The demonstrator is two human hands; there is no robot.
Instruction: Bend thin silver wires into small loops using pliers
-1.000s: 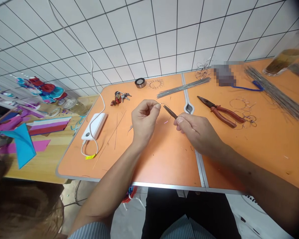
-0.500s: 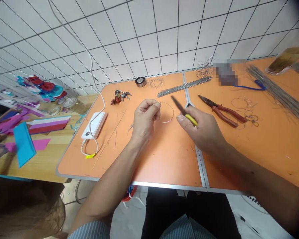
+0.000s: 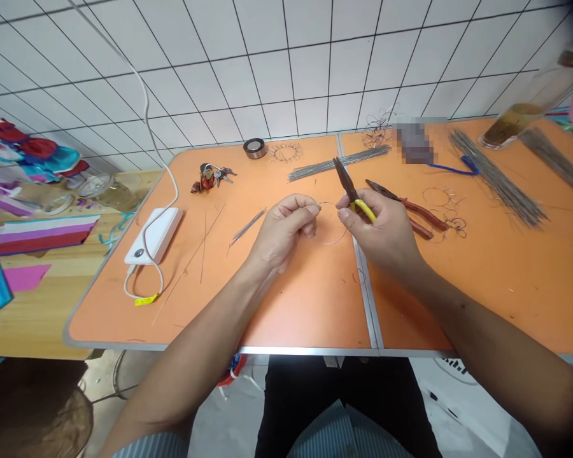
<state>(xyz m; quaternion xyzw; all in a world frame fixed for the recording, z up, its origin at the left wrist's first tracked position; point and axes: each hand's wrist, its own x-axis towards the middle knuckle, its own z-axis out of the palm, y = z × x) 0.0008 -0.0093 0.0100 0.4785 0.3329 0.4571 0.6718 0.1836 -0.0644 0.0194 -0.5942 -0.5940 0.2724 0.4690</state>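
My left hand (image 3: pixel 284 232) is closed in a pinch on a thin wire loop (image 3: pixel 335 238) that hangs over the orange table (image 3: pixel 286 299). My right hand (image 3: pixel 384 232) grips yellow-handled pliers (image 3: pixel 351 189), with the dark jaws pointing up and away from me. Thumb and forefinger of that hand also touch the loop's right side. Both hands hover just above the seam between the two table halves.
Red-handled pliers (image 3: pixel 405 207) lie just right of my right hand. Bundles of straight wire (image 3: pixel 339 163) and finished wire rings (image 3: pixel 437 197) lie behind. A white power bank (image 3: pixel 155 235) with cable, keys (image 3: pixel 210 177) and a tape roll (image 3: pixel 254 148) lie to the left. A glass jar (image 3: pixel 520 117) stands far right.
The pliers' jaws lifted off the loop and swung upward. My right hand then came back to the loop with its fingertips. The camera view shifted to the right.
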